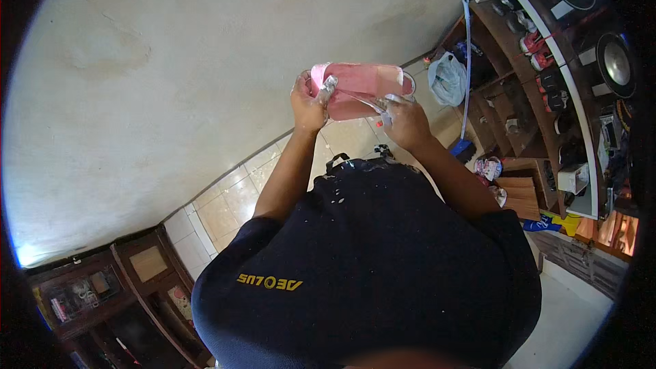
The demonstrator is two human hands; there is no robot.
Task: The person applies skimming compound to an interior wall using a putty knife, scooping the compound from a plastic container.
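Observation:
A pink plastic tub (362, 80), roughly rectangular with rounded corners, is held up in front of me near the wall. My left hand (311, 104) grips its left end, the thumb over the rim and smeared with white paste. At the lower right side of the tub is my right hand (406, 121), its fingers closed and also whitened. From it a thin flat tool (365, 100), pale along its edge, reaches left across the tub; its exact kind is hard to make out. A loop-shaped handle (409, 83) shows at the tub's right end.
A pale plastered wall (171, 61) rises ahead and to the left. To the right stand a blue broom (467, 61), a light plastic bag (447, 78) and a wooden shelf (495, 82) with shoes. A dark wooden cabinet (123, 266) is at lower left. Floor tiles (240, 197) show white spots.

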